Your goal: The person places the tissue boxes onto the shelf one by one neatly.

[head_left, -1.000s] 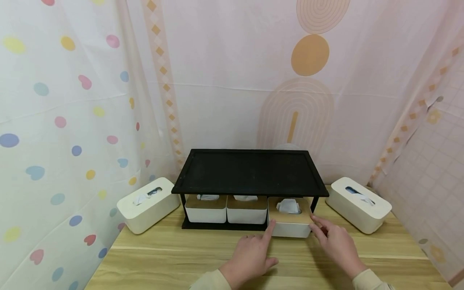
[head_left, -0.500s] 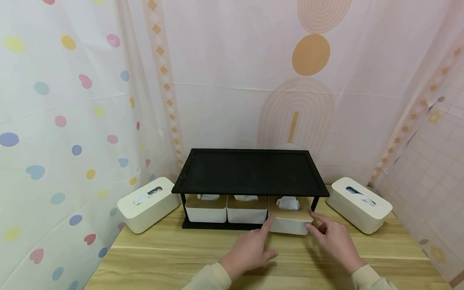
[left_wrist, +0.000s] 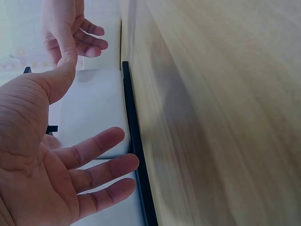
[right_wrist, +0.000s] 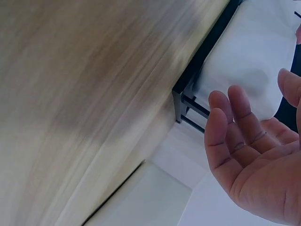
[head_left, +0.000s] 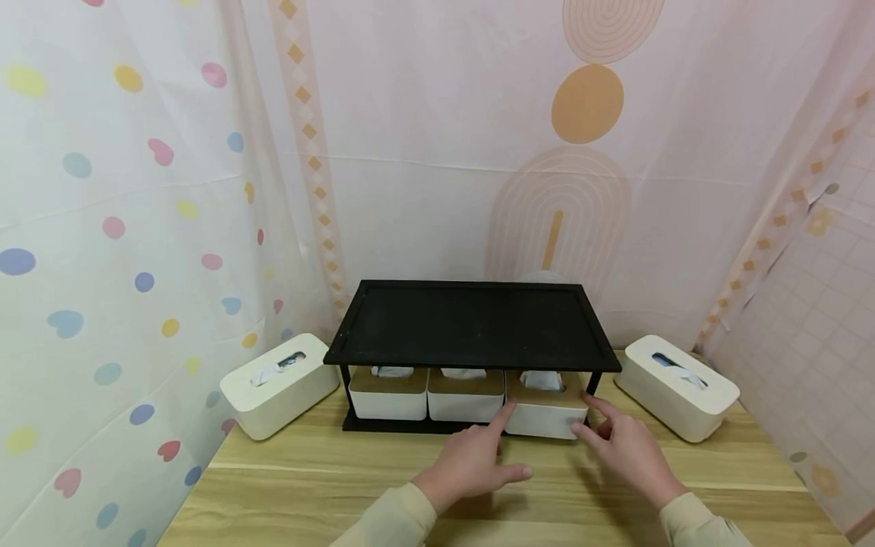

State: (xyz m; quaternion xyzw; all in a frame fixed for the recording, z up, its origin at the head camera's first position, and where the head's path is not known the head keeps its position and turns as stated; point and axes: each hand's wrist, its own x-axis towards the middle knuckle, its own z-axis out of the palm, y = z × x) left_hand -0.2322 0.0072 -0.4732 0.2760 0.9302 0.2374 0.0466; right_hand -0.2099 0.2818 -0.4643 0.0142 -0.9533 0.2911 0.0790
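The rightmost of three white tissue boxes with wood-coloured lids, this tissue box [head_left: 547, 420] sits under the black rack [head_left: 472, 327], its front slightly ahead of the other two. A white tissue pokes from its lid. My left hand [head_left: 468, 465] touches its front left top edge with the extended index finger; in the left wrist view the other fingers spread loosely. At the front right corner, my right hand [head_left: 625, 452] rests index finger and thumb lightly against the box. The right wrist view shows the right hand [right_wrist: 263, 160] with loosely bent fingers beside the box [right_wrist: 249, 61].
Two more boxes, the left box [head_left: 390, 403] and middle box [head_left: 466, 406], stand under the rack. A cream tissue box [head_left: 280, 387] sits angled at the left, another cream tissue box [head_left: 677, 387] at the right. Patterned curtains [head_left: 437, 152] hang behind the wooden table [head_left: 287, 486].
The right tissue box has slid back under the rack, with both hands following it forward. Its front now lies nearly level with the neighbouring boxes.
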